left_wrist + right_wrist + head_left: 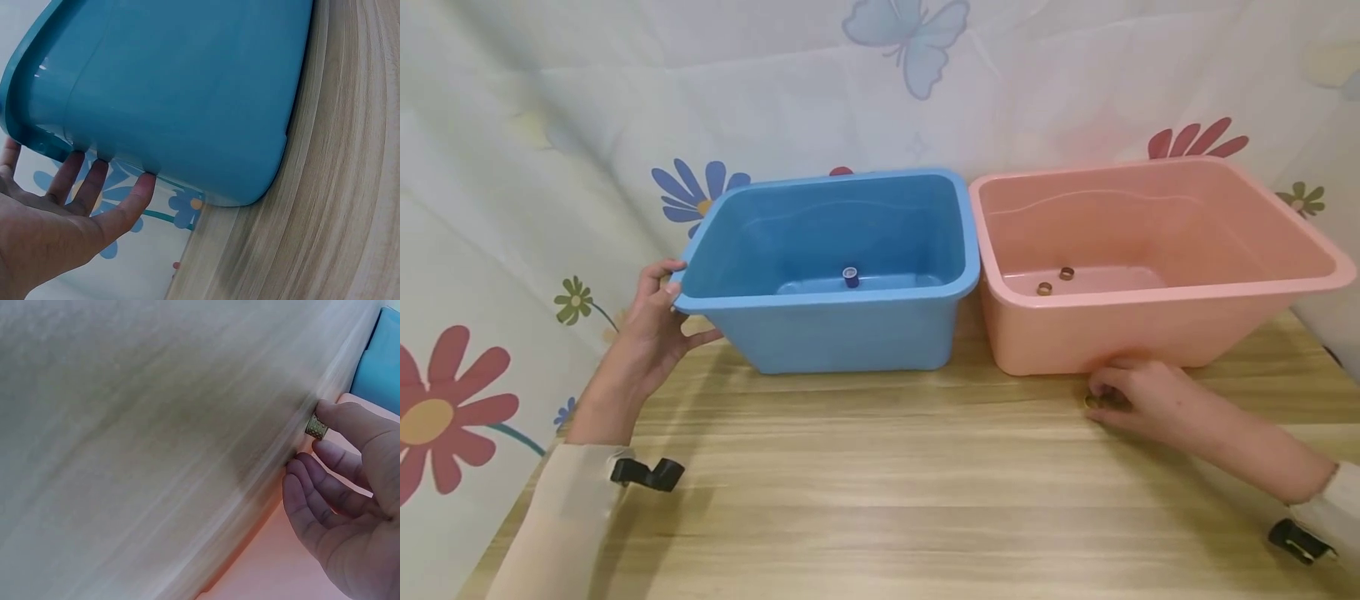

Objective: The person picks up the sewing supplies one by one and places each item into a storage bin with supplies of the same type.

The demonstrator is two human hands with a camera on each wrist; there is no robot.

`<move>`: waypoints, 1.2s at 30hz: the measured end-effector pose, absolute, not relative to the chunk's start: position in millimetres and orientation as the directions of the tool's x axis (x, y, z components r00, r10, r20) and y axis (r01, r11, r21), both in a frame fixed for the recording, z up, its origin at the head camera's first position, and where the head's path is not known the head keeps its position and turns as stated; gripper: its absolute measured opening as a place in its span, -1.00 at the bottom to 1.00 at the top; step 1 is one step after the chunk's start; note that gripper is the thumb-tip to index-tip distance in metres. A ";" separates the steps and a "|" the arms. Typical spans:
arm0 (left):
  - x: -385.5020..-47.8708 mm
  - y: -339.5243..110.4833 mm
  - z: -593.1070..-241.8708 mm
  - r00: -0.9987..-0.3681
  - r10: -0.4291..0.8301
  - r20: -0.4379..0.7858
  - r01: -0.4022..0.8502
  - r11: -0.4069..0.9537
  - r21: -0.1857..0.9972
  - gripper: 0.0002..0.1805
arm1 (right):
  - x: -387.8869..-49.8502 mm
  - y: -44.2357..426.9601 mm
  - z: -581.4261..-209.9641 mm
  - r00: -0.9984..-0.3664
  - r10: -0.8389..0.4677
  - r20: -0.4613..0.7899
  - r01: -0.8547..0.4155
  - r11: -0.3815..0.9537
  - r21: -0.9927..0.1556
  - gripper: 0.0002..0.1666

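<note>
My left hand (pixel 655 333) holds the left rim of a blue plastic tub (pixel 842 333). Seen from the left wrist, its fingertips (pixel 147 181) press against the tub's outer wall. Just in front of a pink plastic tub (pixel 1097 333), my right hand (pixel 1150 400) is low at the tabletop. Between thumb and index finger it pinches a small gold-coloured ring (pixel 317 427) with a dotted surface; the fingers partly hide this ring in the head view. A small dark purple-blue ring (pixel 851 278) lies inside the blue tub. Two gold-brown rings (pixel 1067 273) lie on the pink tub's floor.
Both tubs stand side by side at the back of a wood-grain table (pixel 865 475), their rims nearly touching. Behind them hangs a pale curtain (pixel 775 108) printed with flowers and a butterfly. Each sleeve bears a black clip-like piece (pixel 647 474).
</note>
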State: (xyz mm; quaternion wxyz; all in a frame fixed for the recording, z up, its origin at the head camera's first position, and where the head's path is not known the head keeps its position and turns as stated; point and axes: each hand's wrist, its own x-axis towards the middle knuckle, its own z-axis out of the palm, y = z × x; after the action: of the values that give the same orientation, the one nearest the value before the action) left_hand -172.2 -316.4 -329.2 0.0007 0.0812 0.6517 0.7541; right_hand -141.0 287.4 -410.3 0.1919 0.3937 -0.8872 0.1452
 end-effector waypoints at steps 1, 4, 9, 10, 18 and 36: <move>-172.6 -316.2 -329.6 -0.987 0.106 0.122 0.106 -0.150 0.983 -0.68 | -140.6 287.8 -411.0 -0.617 -0.640 0.457 -0.754 0.648 -0.111 -0.55; -173.2 -315.9 -329.9 -0.987 0.102 0.122 0.106 -0.148 0.983 -0.67 | -139.5 287.4 -412.2 -0.615 -0.635 0.467 -0.753 0.649 -0.108 -0.55; -173.5 -315.4 -328.2 -0.989 0.094 0.110 0.095 -0.148 0.984 -0.66 | -139.7 284.6 -411.8 -0.592 -0.638 0.492 -0.767 0.633 -0.103 -0.60; -173.9 -315.1 -327.6 -0.989 0.095 0.109 0.095 -0.148 0.985 -0.66 | -139.9 283.9 -410.8 -0.589 -0.635 0.499 -0.769 0.630 -0.106 -0.62; -174.8 -314.3 -326.9 -0.988 0.103 0.116 0.100 -0.155 0.983 -0.69 | -137.5 276.8 -391.8 -0.632 -0.601 0.490 -0.741 0.655 -0.152 -0.60; -173.0 -316.1 -330.6 -0.986 0.104 0.131 0.114 -0.155 0.981 -0.70 | -126.8 272.5 -372.6 -0.611 -0.602 0.513 -0.751 0.645 -0.137 -0.67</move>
State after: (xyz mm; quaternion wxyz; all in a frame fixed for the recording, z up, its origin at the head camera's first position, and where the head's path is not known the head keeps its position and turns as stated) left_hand -173.0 -316.1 -330.6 -0.0030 0.0839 0.6499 0.7554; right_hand -126.8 272.5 -372.6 0.2163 0.3843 -0.8808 0.1722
